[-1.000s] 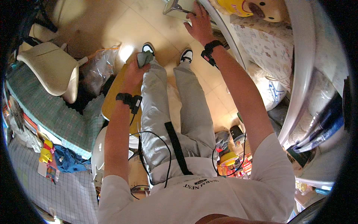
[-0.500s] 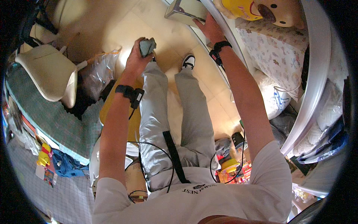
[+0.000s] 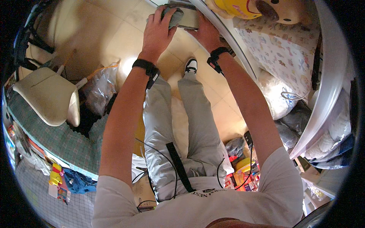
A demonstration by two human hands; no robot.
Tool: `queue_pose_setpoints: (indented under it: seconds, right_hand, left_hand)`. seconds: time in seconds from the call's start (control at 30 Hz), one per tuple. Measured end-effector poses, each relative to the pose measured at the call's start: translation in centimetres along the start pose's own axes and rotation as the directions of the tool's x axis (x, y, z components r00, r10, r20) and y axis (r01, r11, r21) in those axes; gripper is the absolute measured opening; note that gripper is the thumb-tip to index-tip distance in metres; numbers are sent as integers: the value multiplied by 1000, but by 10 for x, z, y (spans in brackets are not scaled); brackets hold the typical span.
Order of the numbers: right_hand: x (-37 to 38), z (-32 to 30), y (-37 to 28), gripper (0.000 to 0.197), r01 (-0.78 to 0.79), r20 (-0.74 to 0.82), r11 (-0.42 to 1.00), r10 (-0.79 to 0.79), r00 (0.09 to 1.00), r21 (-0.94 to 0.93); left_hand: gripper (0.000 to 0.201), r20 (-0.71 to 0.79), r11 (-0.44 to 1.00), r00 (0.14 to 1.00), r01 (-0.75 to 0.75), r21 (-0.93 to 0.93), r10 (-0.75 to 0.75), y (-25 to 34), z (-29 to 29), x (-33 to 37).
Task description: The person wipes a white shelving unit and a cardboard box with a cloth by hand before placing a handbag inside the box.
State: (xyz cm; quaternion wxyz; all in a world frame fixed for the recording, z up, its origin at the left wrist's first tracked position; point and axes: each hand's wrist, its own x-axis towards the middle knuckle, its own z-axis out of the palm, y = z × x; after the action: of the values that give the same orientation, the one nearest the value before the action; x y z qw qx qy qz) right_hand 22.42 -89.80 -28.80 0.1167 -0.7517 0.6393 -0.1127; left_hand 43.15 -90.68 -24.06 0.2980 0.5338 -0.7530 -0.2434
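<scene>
— floor surface (image 3: 125,26): what does the view show?
— pale square tiles with thin joints, shaded at upper left, with a bright patch of light near the left wrist.
— what borders the floor on the left?
— a pale chair (image 3: 45,97) overlaps a green checked cloth (image 3: 42,131); a clear plastic bag (image 3: 100,85) lies just beside the chair.
— and on the right?
— a curved white rail (image 3: 220,26). beyond it are a printed pale cover (image 3: 279,49) and a plush toy (image 3: 243,9) with a yellow top; a white bag (image 3: 275,97) sits below the cover.
— position of the left hand (image 3: 157,34)?
— fingers curled around a grey-green cloth (image 3: 174,17), which overlaps the left part of a pale box (image 3: 190,17). contact between cloth and box is not certain.
— and the right hand (image 3: 208,32)?
— at the box's right end, touching it; its fingers are partly hidden, so its grip cannot be determined.
— box location?
— top centre, between the hands, just beside the rail; its support is hidden.
</scene>
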Motion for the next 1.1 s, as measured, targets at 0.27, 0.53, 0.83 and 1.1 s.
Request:
queue_pose_setpoints:
  seconds: [0.27,0.53,0.83,1.1]
  right_hand:
    - [-9,-19,-25,96,38,83,990,-26,996,-136]
    - [-45,-24,20,98,112,91,988,-102,991,-109]
    - [-41,-31,11,99,56,260,994,-29,965,-98]
    - [-42,-28,23,101,81,264,996,-70,962,-30]
  left_hand:
    - [68,-47,964,990,137,226,-130,-10,25,-7]
    - [70,-38,952,996,84,296,-76,-36,18,-33]
    - [66,-142,946,969,229,231,-201,-21,26,-44]
    - [68,69,948,993,-116,297,100,7,52,-36]
